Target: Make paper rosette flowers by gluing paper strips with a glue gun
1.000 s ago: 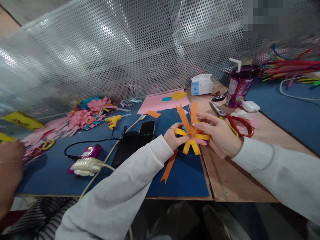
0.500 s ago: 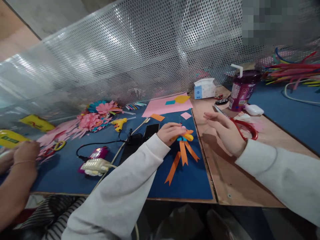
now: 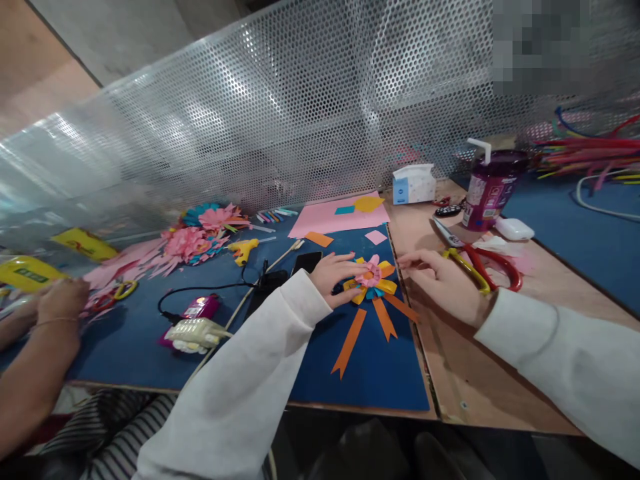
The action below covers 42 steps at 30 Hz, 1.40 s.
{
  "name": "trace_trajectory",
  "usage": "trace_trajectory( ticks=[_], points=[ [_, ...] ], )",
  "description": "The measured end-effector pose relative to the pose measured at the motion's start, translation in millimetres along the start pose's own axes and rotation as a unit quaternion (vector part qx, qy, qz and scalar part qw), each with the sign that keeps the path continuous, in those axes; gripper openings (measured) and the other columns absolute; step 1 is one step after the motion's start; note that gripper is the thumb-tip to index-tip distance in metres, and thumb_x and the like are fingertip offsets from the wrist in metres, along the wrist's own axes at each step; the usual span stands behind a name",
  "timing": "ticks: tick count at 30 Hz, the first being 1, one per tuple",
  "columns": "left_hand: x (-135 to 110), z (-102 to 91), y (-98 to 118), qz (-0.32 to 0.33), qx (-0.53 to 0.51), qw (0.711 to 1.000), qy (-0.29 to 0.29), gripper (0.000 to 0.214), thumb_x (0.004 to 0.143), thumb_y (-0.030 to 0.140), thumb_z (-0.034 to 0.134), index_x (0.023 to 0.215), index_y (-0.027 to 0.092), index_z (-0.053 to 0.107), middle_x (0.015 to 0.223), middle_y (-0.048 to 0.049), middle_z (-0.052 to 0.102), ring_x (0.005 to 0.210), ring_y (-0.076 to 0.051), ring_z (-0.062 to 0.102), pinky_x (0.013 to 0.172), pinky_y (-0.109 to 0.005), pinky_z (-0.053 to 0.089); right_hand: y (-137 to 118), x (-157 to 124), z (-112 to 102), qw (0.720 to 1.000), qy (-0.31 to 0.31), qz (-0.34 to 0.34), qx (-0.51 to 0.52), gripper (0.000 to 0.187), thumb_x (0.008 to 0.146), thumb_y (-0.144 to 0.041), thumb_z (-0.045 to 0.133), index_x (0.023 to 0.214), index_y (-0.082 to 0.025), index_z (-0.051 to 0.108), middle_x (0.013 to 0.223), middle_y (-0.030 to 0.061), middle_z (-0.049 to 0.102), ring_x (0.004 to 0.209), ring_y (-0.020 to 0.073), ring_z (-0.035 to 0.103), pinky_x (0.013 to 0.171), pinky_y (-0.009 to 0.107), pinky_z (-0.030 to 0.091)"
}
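Observation:
A paper rosette (image 3: pixel 373 280) with a pink centre, yellow loops and orange ribbon tails lies face up on the blue mat (image 3: pixel 380 373). My left hand (image 3: pixel 335 275) rests beside it, fingers stretched and touching its left edge. My right hand (image 3: pixel 443 283) hovers low over the wooden board (image 3: pixel 480 373) just right of the rosette, fingers spread and holding nothing. A loose orange strip (image 3: pixel 349 341) lies below the rosette.
Red-handled scissors (image 3: pixel 487 263) lie right of my right hand, with a purple cup (image 3: pixel 493 190), a white case (image 3: pixel 514 229) and a tissue box (image 3: pixel 413 185) behind. Phones (image 3: pixel 273 283), a power strip (image 3: pixel 193 333), a glue gun (image 3: pixel 243 249) and paper flowers (image 3: pixel 193 240) sit left. Another person's hand (image 3: pixel 63 300) works at far left.
The rosette was held up in both hands, then turned over and laid on the mat. My right hand let go and dropped beside it; my left hand stayed on it.

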<state>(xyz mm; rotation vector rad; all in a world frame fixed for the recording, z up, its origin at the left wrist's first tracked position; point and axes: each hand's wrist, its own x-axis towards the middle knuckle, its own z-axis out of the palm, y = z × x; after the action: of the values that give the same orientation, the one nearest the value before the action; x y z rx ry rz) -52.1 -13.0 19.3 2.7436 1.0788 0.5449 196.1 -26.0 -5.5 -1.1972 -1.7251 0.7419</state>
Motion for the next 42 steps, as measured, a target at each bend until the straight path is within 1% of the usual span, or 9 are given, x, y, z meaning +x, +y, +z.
trace_trajectory(
  ticks=[5, 8, 11, 15, 18, 24, 28, 34, 42],
  points=[
    [1.0, 14.0, 4.2, 0.005, 0.039, 0.999, -0.018, 0.041, 0.08, 0.043, 0.058, 0.117, 0.028, 0.059, 0.125, -0.004, 0.06, 0.129, -0.025, 0.042, 0.112, -0.049, 0.015, -6.6, -4.6, -0.8, 0.986, -0.056, -0.053, -0.148, 0.019, 0.079, -0.024, 0.045, 0.082, -0.018, 0.063, 0.078, 0.0041, 0.069, 0.065, 0.0168, 0.061, 0.06, 0.03, 0.047],
    [0.4, 14.7, 3.9, 0.015, 0.069, 0.997, -0.013, 0.039, 0.081, 0.042, 0.057, 0.118, 0.029, 0.059, 0.124, -0.003, 0.061, 0.13, -0.025, 0.041, 0.112, -0.049, 0.012, -9.6, -10.7, 0.2, 0.965, -0.105, -0.067, -0.232, 0.018, 0.081, -0.026, 0.046, 0.079, -0.017, 0.061, 0.071, 0.0049, 0.067, 0.063, 0.0182, 0.061, 0.059, 0.03, 0.045],
    [-0.3, 15.0, 2.3, 0.029, 0.093, 0.995, -0.006, 0.039, 0.082, 0.04, 0.056, 0.119, 0.029, 0.059, 0.123, -0.002, 0.062, 0.13, -0.025, 0.04, 0.113, -0.048, 0.009, -14.9, -21.0, 2.5, 0.947, -0.116, -0.079, -0.288, 0.02, 0.084, -0.028, 0.046, 0.085, -0.016, 0.061, 0.071, 0.0051, 0.065, 0.064, 0.0187, 0.061, 0.059, 0.031, 0.044],
    [-1.4, 16.8, 1.7, 0.035, 0.102, 0.994, -0.008, 0.039, 0.083, 0.039, 0.054, 0.121, 0.031, 0.058, 0.124, -0.0011, 0.061, 0.131, -0.024, 0.038, 0.113, -0.049, 0.009, -20.8, -34.1, 3.4, 0.899, -0.104, -0.209, -0.371, 0.024, 0.086, -0.023, 0.045, 0.088, -0.015, 0.067, 0.079, 0.0088, 0.064, 0.077, 0.0225, 0.06, 0.067, 0.034, 0.045],
    [-1.6, 17.5, 1.9, 0.034, 0.103, 0.994, -0.011, 0.039, 0.084, 0.04, 0.052, 0.122, 0.031, 0.056, 0.127, -0.0014, 0.059, 0.131, -0.025, 0.037, 0.112, -0.049, 0.013, -19.6, -39.2, 1.8, 0.874, -0.091, -0.278, -0.388, 0.026, 0.086, -0.025, 0.047, 0.091, -0.016, 0.07, 0.077, 0.0091, 0.06, 0.076, 0.0225, 0.058, 0.065, 0.034, 0.046],
    [-0.2, 20.2, 0.7, 0.04, 0.084, 0.995, -0.027, 0.051, 0.079, 0.052, 0.056, 0.123, 0.026, 0.056, 0.129, -0.0056, 0.057, 0.124, -0.025, 0.043, 0.11, -0.046, 0.02, -16.0, -42.3, 1.8, 0.892, -0.113, -0.274, -0.34, 0.03, 0.088, -0.025, 0.044, 0.096, -0.012, 0.07, 0.077, 0.0094, 0.057, 0.076, 0.021, 0.056, 0.065, 0.035, 0.049],
    [-0.1, 22.8, 6.5, 0.013, 0.085, 0.996, -0.006, 0.055, 0.074, 0.06, 0.058, 0.119, 0.028, 0.058, 0.124, -0.0046, 0.06, 0.122, -0.027, 0.045, 0.111, -0.052, 0.011, -18.0, -44.0, 3.6, 0.901, -0.127, -0.252, -0.331, 0.029, 0.087, -0.025, 0.045, 0.095, -0.011, 0.069, 0.079, 0.0096, 0.057, 0.074, 0.0208, 0.055, 0.064, 0.036, 0.049],
    [1.8, 27.2, 25.2, -0.02, 0.084, 0.995, 0.04, 0.053, 0.07, 0.062, 0.06, 0.11, 0.027, 0.063, 0.115, -0.0059, 0.065, 0.117, -0.027, 0.05, 0.112, -0.052, 0.002, -19.5, -45.9, 5.8, 0.901, -0.114, -0.253, -0.333, 0.026, 0.087, -0.026, 0.047, 0.092, -0.014, 0.069, 0.078, 0.0089, 0.057, 0.073, 0.0207, 0.055, 0.062, 0.035, 0.046],
    [2.7, 28.9, 26.6, -0.005, 0.085, 0.994, 0.068, 0.057, 0.067, 0.064, 0.061, 0.111, 0.027, 0.064, 0.113, -0.0051, 0.067, 0.118, -0.029, 0.05, 0.113, -0.051, -0.006, -20.0, -47.8, 7.6, 0.906, -0.121, -0.238, -0.327, 0.027, 0.087, -0.027, 0.045, 0.091, -0.014, 0.069, 0.079, 0.0089, 0.058, 0.075, 0.0218, 0.055, 0.063, 0.037, 0.045]
  ],
)
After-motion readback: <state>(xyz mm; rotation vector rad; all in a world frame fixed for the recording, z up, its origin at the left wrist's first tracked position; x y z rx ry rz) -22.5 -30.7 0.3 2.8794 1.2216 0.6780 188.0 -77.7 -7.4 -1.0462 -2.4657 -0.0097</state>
